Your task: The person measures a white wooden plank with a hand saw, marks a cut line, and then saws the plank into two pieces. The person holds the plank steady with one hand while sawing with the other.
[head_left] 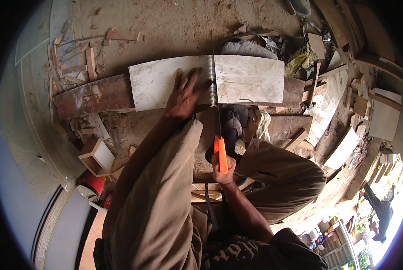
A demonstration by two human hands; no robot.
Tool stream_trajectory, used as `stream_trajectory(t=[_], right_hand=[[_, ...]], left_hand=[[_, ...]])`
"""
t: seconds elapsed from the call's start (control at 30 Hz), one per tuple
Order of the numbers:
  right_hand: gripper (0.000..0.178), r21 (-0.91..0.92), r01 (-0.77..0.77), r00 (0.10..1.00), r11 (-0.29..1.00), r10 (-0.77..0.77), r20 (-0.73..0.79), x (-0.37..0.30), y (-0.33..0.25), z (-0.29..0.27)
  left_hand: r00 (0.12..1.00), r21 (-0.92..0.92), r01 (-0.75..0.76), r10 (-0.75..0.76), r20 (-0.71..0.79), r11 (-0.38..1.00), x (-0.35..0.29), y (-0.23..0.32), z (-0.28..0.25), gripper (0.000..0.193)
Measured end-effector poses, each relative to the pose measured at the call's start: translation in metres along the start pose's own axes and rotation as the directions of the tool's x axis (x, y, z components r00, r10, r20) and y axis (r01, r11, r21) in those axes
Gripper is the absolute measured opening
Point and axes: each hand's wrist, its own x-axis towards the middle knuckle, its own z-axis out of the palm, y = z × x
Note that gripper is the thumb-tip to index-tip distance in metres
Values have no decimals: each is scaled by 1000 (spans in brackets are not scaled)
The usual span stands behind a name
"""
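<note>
A pale white board (250, 78) lies across a longer brown plank (95, 96) in front of me. My left hand (183, 99) rests flat on the board, fingers spread, just left of the saw line. My right hand (223, 170) is closed round the orange handle (222, 155) of a handsaw. Its dark, narrow blade (218, 119) points away from me and crosses the board near its middle, with its tip beyond the far edge. A ribbed-looking band runs along the blade's left side on the board. My right fingers are partly hidden by the handle.
My bent knees (165, 180) flank the saw, and a dark shoe (233, 123) is close to the blade. Wood offcuts (122, 35) litter the dirt floor. At left are a small wooden box (96, 156) and a red can (91, 186); white panels (327, 108) lie at right.
</note>
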Motion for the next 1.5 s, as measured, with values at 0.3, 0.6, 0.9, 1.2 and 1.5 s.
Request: stream_trajectory(t=[0.3, 0.6, 0.9, 1.2, 1.5], right_hand=[[7, -45, 15, 1000, 999, -15, -11, -1, 8, 1], [10, -59, -16, 1000, 998, 16, 5, 0, 14, 1], [18, -10, -39, 999, 999, 39, -36, 20, -6, 7], [16, 29, -85, 996, 996, 86, -28, 21, 12, 8], [20, 9, -51, 998, 999, 51, -27, 19, 6, 8]], left_hand=[[1000, -61, 7, -6, 21, 998, 2, 2, -6, 70], [1000, -35, 5, -4, 24, 999, -1, 0, -2, 71], [999, -70, 25, -22, 46, 997, 2, 5, -11, 69], [999, -97, 29, -26, 29, 995, 3, 6, -6, 75], [998, -92, 35, -30, 56, 995, 1, 2, -5, 74]])
